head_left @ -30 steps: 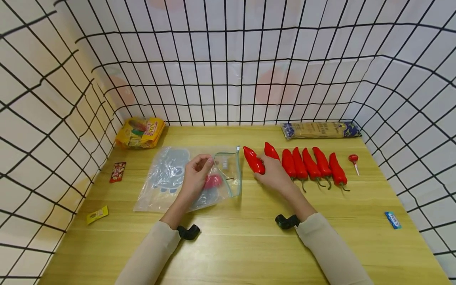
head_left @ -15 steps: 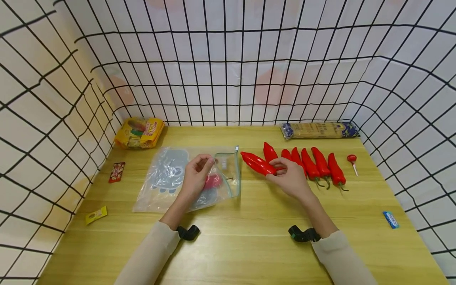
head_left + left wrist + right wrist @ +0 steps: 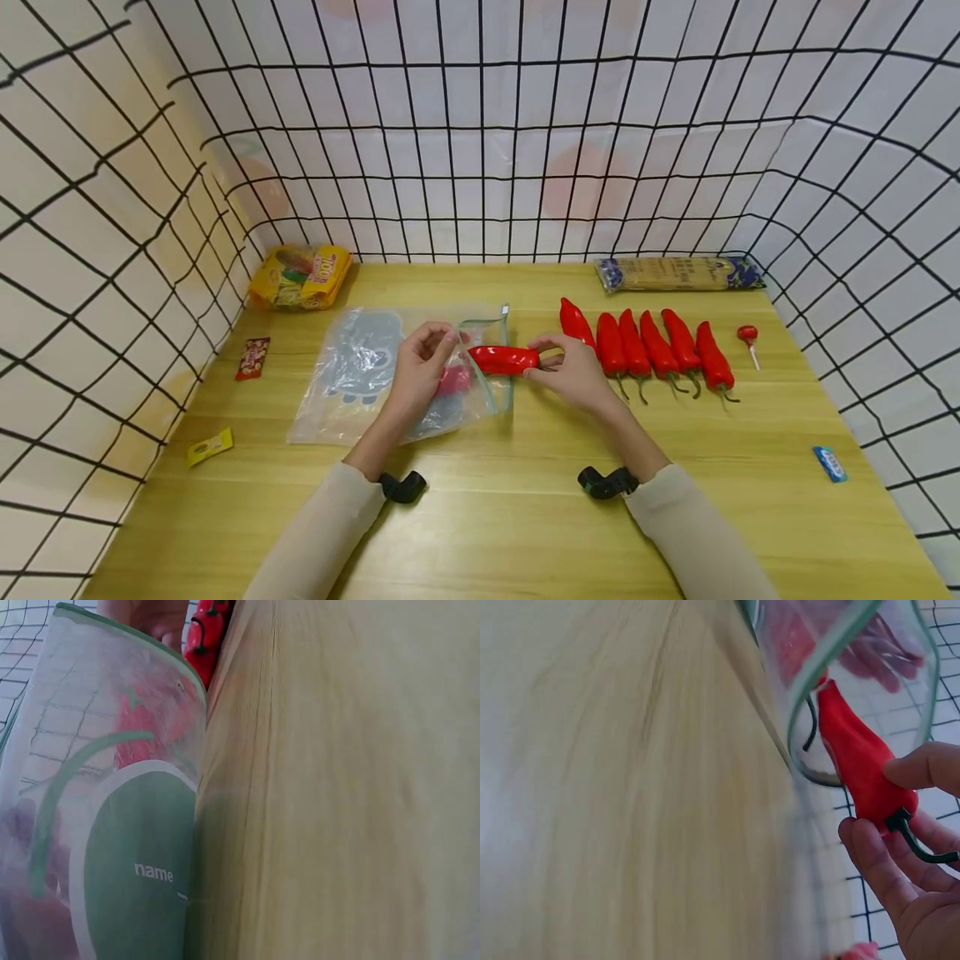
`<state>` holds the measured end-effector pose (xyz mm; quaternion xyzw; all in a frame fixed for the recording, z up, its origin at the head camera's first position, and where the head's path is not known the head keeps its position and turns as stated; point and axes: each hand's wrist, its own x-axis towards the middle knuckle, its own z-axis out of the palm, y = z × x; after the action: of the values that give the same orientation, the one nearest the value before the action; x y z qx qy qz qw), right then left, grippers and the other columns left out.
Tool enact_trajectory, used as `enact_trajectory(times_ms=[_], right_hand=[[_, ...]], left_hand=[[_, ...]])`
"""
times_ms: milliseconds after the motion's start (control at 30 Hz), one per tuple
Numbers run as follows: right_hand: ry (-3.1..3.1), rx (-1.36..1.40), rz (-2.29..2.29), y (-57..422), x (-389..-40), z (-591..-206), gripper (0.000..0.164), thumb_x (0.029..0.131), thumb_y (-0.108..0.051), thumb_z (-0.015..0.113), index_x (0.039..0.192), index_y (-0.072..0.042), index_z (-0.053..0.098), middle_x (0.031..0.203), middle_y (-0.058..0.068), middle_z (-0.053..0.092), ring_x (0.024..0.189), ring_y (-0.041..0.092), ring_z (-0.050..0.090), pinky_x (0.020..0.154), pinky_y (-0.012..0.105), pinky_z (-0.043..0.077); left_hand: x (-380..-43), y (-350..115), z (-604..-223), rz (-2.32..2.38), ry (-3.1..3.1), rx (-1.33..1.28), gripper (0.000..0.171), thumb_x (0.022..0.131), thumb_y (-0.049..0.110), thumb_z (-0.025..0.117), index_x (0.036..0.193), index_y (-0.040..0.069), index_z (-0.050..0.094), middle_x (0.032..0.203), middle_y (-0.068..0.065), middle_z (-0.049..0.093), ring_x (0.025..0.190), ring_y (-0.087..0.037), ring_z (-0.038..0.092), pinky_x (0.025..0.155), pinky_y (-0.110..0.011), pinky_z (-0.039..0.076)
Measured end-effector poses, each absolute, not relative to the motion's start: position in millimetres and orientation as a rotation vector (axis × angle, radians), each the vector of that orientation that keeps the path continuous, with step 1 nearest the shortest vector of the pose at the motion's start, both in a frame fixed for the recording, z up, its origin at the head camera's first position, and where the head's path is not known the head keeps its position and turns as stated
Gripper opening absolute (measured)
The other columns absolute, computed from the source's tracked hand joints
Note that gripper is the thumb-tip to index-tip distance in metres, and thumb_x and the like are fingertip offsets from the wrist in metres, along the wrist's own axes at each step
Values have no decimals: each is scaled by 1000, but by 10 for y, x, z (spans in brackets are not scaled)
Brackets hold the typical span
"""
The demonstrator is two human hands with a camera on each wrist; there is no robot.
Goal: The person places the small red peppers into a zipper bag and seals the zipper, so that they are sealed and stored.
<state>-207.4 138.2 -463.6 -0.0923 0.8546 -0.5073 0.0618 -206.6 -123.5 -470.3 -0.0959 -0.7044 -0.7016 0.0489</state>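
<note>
My left hand pinches the upper layer of a clear zip bag near its mouth, which gapes toward the right. Inside the bag lies one red chili pepper, blurred through the plastic. My right hand holds another red chili pepper by its thick stem end, thumb on one side and fingers on the other. In the right wrist view this held pepper points tip first into the bag's green-edged opening. A green print reading "name" shows on the bag in the left wrist view.
Several red peppers lie in a row right of my right hand, with a lollipop beyond. A noodle-like packet and a yellow snack bag sit at the back. Small wrapped sweets lie by both sides. Black wire mesh surrounds the table.
My right hand has drawn a pepper out to the right, shifted its grip to the stem end, then moved it left to the bag's mouth. My left hand stays on the bag.
</note>
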Motion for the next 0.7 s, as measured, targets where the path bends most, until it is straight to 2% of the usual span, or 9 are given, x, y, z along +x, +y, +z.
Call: enact_trajectory(times_ms=[167, 300, 400, 600, 700], right_hand=[[2594, -267, -1531, 1236, -2135, -4711, 35, 81, -22, 79, 114, -18, 66, 117, 4, 66, 98, 25, 70, 85, 40, 57], [2609, -255, -1560, 1126, -2168, -4760, 39, 81, -23, 80, 116, -16, 66, 113, 3, 67, 98, 24, 70, 86, 40, 57], [2612, -220, -1590, 1068, -2182, -4793, 46, 80, -22, 81, 122, -13, 62, 112, 3, 68, 98, 22, 68, 88, 39, 56], [2533, -157, -1635, 1104, -2137, -4774, 60, 83, -28, 78, 135, -13, 51, 124, 3, 64, 106, 22, 65, 91, 39, 55], [2474, -140, -1658, 1195, -2059, -4704, 59, 88, -36, 72, 138, -16, 49, 129, 3, 60, 112, 23, 62, 94, 40, 53]], left_hand=[[-2052, -1213, -4679, -2172, -2163, -274, 21, 94, 26, 63, 108, 10, 63, 108, -7, 72, 79, -23, 54, 56, -18, 39], [-2007, -1192, -4585, -2172, -2179, -295, 21, 95, 23, 62, 108, 7, 63, 108, -9, 72, 77, -18, 54, 59, -18, 42], [-1971, -1169, -4504, -2197, -2173, -317, 21, 96, 21, 62, 108, 3, 62, 107, -11, 72, 82, -12, 59, 61, -17, 44], [-1954, -1161, -4490, -2208, -2163, -303, 22, 96, 20, 61, 108, 1, 61, 108, -14, 72, 84, -12, 62, 60, -16, 43], [-1962, -1174, -4505, -2211, -2141, -292, 23, 95, 18, 62, 109, 0, 61, 108, -16, 71, 84, -13, 62, 58, -16, 40]])
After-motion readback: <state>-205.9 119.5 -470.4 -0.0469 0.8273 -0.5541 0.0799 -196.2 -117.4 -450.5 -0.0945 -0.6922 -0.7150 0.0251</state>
